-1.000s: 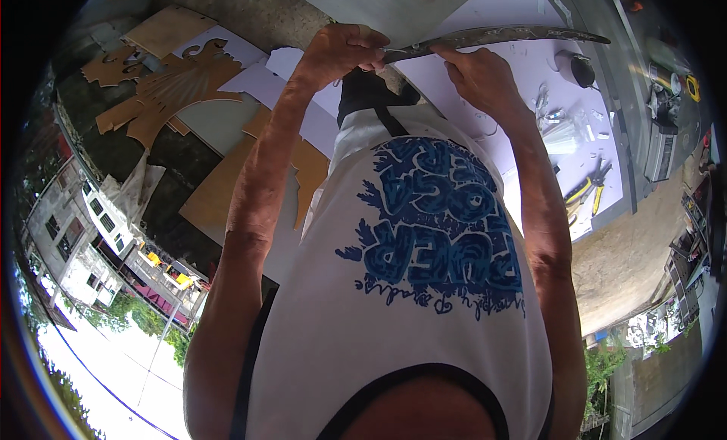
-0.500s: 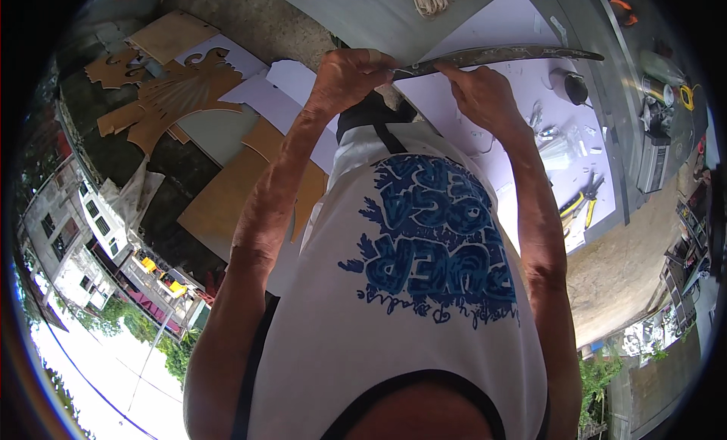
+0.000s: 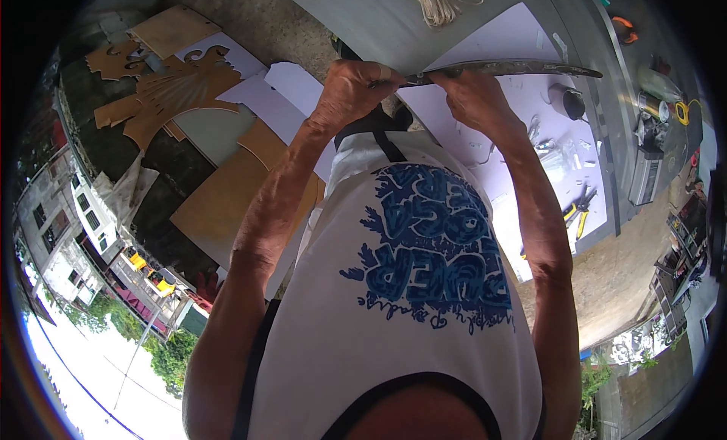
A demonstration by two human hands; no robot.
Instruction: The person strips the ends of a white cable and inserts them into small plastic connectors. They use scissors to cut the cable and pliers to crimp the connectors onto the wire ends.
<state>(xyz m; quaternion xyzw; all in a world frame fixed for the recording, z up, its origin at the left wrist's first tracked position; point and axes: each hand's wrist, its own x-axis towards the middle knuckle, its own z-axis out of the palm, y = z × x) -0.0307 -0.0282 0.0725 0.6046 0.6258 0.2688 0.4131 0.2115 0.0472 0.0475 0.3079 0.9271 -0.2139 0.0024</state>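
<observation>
Both hands grip a long, thin, dark strip [image 3: 522,67], scuffed and pale-specked, which reaches right over the table's white sheet. My left hand [image 3: 352,92] is closed round its left end, with a light band of tape on one finger. Close beside it, my right hand [image 3: 471,98] is closed on the strip, fingertips turned under and partly hidden. Whether something small is pinched between the hands I cannot tell. Under the strip's right part stands a dark round cup [image 3: 569,103]. Pliers [image 3: 581,210] with yellow and black handles lie on the sheet, lower right.
A bundle of pale cord [image 3: 439,7] lies on the grey tabletop [image 3: 363,20]. Clear plastic scraps [image 3: 556,156] are scattered on the white sheet [image 3: 503,35]. To the left are brown cut-out panels [image 3: 182,99]. An orange-handled tool [image 3: 625,29] and a yellow-handled one [image 3: 685,113] sit far right.
The whole view has shifted, so the table, strip and hands appear lower. My right hand's fingers have curled more over the strip, and my left hand has turned slightly into a tighter fist.
</observation>
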